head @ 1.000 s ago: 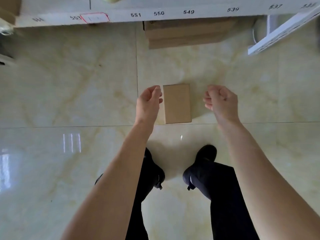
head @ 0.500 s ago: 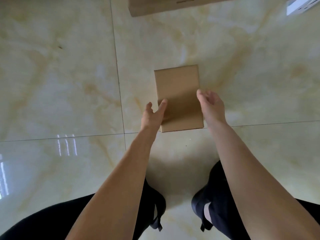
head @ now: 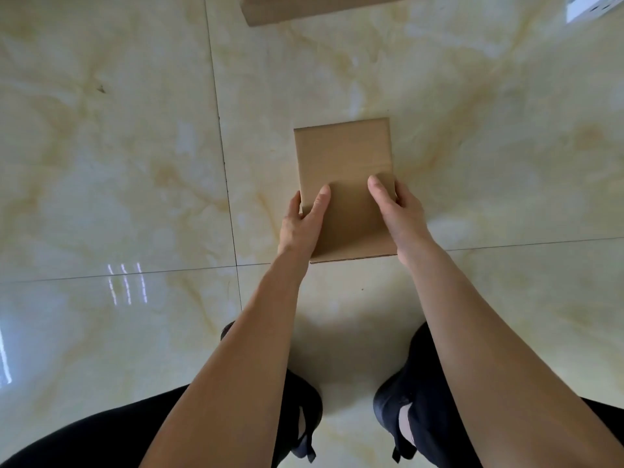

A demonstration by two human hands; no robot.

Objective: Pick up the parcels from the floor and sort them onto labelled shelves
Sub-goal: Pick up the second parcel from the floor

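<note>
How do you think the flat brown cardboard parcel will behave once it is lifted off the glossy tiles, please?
The flat brown cardboard parcel looks stiff: crisp edges, no sag. Probably light, being thin. Both hands, left and right, clamp opposite sides, so slipping seems unlikely.

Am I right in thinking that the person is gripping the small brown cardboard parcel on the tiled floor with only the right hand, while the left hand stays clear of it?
Not quite: in the head view both hands grip the cardboard parcel. The left hand clasps its left edge with the thumb on top, just as the right hand does on the right edge. The rest stands: it is small, brown and over the tiled floor.
</note>
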